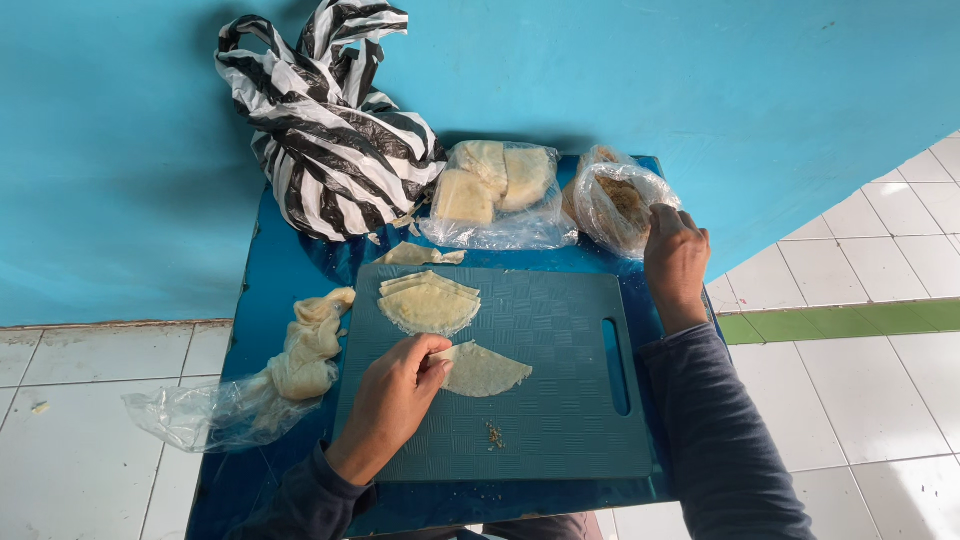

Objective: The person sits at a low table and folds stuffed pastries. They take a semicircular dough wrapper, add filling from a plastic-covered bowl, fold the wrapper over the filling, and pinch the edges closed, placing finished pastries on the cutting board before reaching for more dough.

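Head view, the only one I have. I log a blue tabletop (285, 275) set against a turquoise wall, white floor tiles on both sides. A dark green cutting board (560, 400) with a slot handle on its right side lies across the middle of the tabletop.

Left hand (392, 400): resting on the board's left part, fingers curled down, fingertips pressing the left edge of a folded, wedge-shaped pastry sheet (485, 370). The sheet lies flat on the board, near its centre. I read this grip as a pinch or press on the sheet; I cannot tell whether the thumb is under it.

Right hand (676, 262): beyond the board's upper right corner, palm down, fingers at the mouth of a clear bag with brown filling (612, 200). The fingertips are hidden by the bag, so I cannot tell if that grip is clenched or loose.

A stack of folded pastry sheets (428, 303) sits on the board's upper left, apart from the single sheet. A few brown crumbs (494, 434) lie lower on the board.

Off the board: a clear bag of pale square blocks (495, 185) near the wall, a black-and-white striped plastic bag (335, 130) to its left, and a twisted clear bag holding pale dough (295, 355) at the tabletop's left edge, partly overhanging.
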